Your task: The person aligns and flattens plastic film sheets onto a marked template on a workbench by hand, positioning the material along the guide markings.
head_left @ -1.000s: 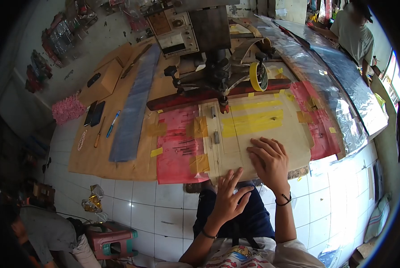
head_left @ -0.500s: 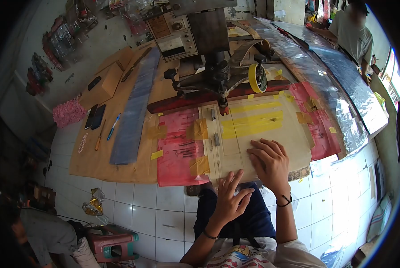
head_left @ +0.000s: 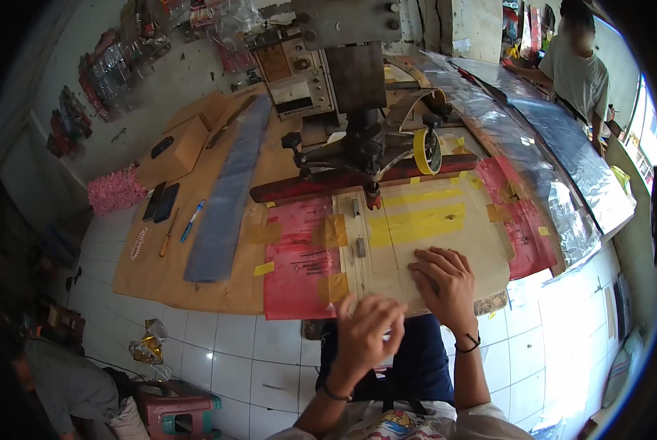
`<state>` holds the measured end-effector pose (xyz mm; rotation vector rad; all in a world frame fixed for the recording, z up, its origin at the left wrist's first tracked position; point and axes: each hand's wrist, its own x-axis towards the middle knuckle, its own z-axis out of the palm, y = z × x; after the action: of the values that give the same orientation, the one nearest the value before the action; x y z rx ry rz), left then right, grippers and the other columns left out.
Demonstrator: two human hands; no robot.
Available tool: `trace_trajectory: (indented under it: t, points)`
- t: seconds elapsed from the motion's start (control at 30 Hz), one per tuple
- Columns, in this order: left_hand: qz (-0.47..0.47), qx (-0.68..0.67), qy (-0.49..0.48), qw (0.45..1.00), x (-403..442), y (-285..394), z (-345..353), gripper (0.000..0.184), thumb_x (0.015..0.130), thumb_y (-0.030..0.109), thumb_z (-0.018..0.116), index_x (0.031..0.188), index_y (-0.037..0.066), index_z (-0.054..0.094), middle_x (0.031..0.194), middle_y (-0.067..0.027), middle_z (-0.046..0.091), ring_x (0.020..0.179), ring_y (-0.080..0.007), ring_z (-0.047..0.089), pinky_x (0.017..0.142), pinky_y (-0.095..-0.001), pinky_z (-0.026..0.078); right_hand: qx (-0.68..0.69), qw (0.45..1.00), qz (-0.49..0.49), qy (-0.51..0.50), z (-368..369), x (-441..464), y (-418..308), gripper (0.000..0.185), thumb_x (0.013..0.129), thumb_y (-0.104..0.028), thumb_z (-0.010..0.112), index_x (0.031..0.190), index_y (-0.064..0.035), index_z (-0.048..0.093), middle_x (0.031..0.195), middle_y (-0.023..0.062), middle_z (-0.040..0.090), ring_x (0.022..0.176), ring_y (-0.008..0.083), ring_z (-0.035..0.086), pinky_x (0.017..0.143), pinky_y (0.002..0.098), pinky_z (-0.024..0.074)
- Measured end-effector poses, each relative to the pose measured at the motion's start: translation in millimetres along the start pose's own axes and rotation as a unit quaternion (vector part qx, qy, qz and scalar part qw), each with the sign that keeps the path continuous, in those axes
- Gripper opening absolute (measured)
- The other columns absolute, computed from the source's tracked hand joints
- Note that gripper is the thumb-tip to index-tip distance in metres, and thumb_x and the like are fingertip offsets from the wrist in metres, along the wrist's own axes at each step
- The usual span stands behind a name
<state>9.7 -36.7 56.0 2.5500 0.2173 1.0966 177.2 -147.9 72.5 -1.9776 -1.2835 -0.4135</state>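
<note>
My right hand (head_left: pixel 444 287) lies palm down with fingers spread on the near part of a beige sheet (head_left: pixel 482 235), holding nothing. At the front edge, my left hand (head_left: pixel 371 331) is blurred, its fingers loosely bent and apart, with no object visible in it. Yellow tape strips (head_left: pixel 416 224) cross the sheet. Two small metal pieces, one a near grey block (head_left: pixel 360 248), sit along its left side. A pink-red sheet (head_left: pixel 299 257) with brown tape adjoins it on the left. Beyond stands a machine head (head_left: pixel 369 147) with a dark red bar (head_left: pixel 306 187) across the work.
A translucent bluish strip (head_left: pixel 229 198), a blue pen (head_left: pixel 192 220), a screwdriver (head_left: pixel 170 233) and phones (head_left: pixel 165 202) lie on the left. A yellow tape roll (head_left: pixel 426 152) hangs on the machine. Plastic sheeting (head_left: pixel 556 169) covers the right side. A person (head_left: pixel 576 70) stands at the back right.
My left hand has drawn its fingers in and shifted slightly down at the front edge. My right hand keeps its place on the beige sheet. The view has tilted a little.
</note>
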Motion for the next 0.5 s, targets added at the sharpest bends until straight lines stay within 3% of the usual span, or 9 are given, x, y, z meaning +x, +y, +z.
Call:
trace_trajectory:
  t: [0.07,0.17,0.27,0.37,0.47,0.5]
  points:
    - [-0.013,-0.048,-0.01,0.999,28,-19,-8,0.019,0.093,0.014,0.069,0.111,0.006,0.074,0.117,-0.0053,0.073,0.109,-0.0263,0.068,0.103,-0.047,0.046,0.022,0.999,-0.007,-0.041,-12,7,-1,0.015,0.09,-0.017,0.075,0.103,-0.0098,0.079,0.121,0.0086,0.075,0.121,0.0295,0.066,0.105,0.0455,0.0476]
    - [-0.004,-0.01,-0.066,0.998,52,-43,-9,0.023,0.095,0.016,0.07,0.114,0.003,0.073,0.12,-0.008,0.072,0.113,-0.031,0.065,0.101,-0.0458,0.05,0.063,0.989,-0.004,-0.134,-20,23,8,0.027,0.091,-0.018,0.074,0.117,-0.008,0.075,0.135,0.015,0.068,0.127,0.0326,0.062,0.11,0.0477,0.0445]
    - [0.0,-0.009,-0.099,0.995,50,-57,1,0.026,0.095,0.019,0.071,0.115,0.004,0.073,0.123,-0.0087,0.07,0.121,-0.033,0.061,0.104,-0.044,0.05,0.061,0.985,0.013,-0.163,-3,49,21,0.042,0.095,-0.022,0.071,0.134,-0.0072,0.065,0.149,0.02,0.058,0.137,0.0357,0.056,0.117,0.0497,0.0393]
    - [0.001,0.01,-0.105,0.994,47,-54,-1,0.029,0.094,0.021,0.072,0.119,0.007,0.073,0.126,-0.0058,0.069,0.122,-0.0303,0.061,0.099,-0.0425,0.054,0.03,0.984,-0.01,-0.178,23,73,31,0.049,0.1,-0.026,0.065,0.145,-0.0079,0.057,0.158,0.019,0.05,0.147,0.0364,0.046,0.123,0.052,0.033]
    - [-0.014,-0.035,-0.115,0.993,49,-55,-4,0.026,0.096,0.021,0.071,0.118,0.006,0.074,0.127,-0.0098,0.069,0.126,-0.0339,0.058,0.107,-0.0452,0.049,-0.019,0.958,-0.115,-0.261,41,79,32,0.051,0.105,-0.03,0.056,0.151,-0.0088,0.053,0.16,0.018,0.047,0.152,0.0349,0.039,0.126,0.0531,0.0279]
    - [-0.016,-0.042,-0.113,0.993,51,-57,-5,0.026,0.096,0.021,0.071,0.118,0.006,0.074,0.127,-0.0101,0.069,0.126,-0.0339,0.058,0.107,-0.0453,0.049,-0.02,0.962,-0.108,-0.251,43,81,32,0.051,0.106,-0.031,0.055,0.152,-0.0092,0.052,0.161,0.0176,0.046,0.153,0.0346,0.038,0.127,0.0538,0.026]
